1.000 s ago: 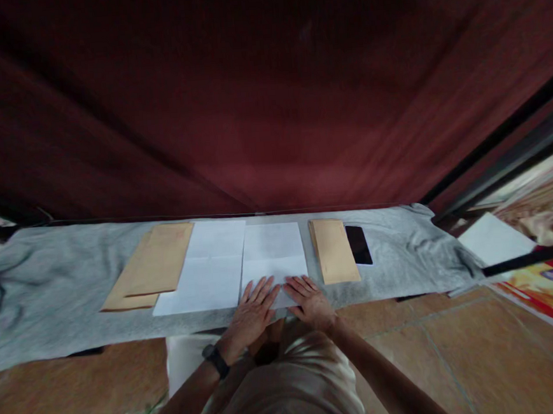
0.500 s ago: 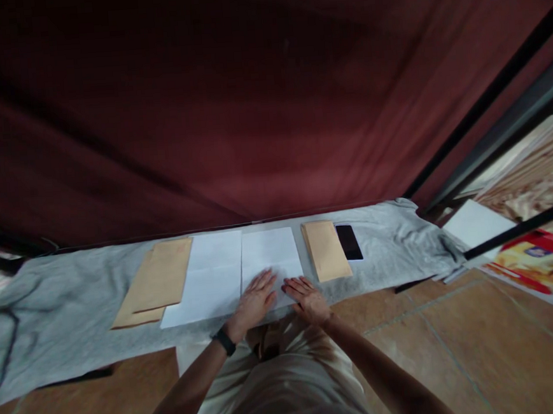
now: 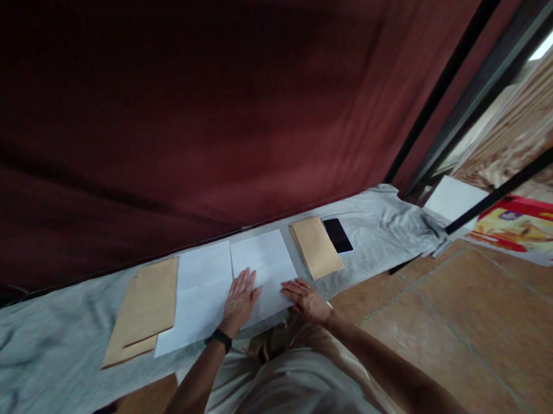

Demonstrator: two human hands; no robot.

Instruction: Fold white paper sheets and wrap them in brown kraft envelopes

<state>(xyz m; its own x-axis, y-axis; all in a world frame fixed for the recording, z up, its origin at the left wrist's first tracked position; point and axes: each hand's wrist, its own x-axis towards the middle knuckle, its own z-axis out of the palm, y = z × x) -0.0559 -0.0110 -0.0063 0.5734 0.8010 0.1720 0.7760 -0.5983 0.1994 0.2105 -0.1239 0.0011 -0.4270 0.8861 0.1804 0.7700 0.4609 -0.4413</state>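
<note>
1. Viewing remotely, I see a white sheet [image 3: 267, 262] beneath the extended fingers of my left hand [image 3: 239, 305].
2. My right hand [image 3: 309, 301] has fingers flat at its right edge.
3. Brown envelopes [image 3: 318, 247] lie either side, contents hidden.

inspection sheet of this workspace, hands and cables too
Surface: grey cloth, rumpled at both ends
Work items: left white sheet and right white sheet side by side; left brown papers and right brown papers flank them
Clutter: dark-screened phone beside the right brown papers
Hands: left hand flat near the sheets' shared edge; right hand at the right sheet's near right corner
Cables: nothing clearly seen
Surroundings: dark red panel behind, tiled floor, printed packaging at right
</note>
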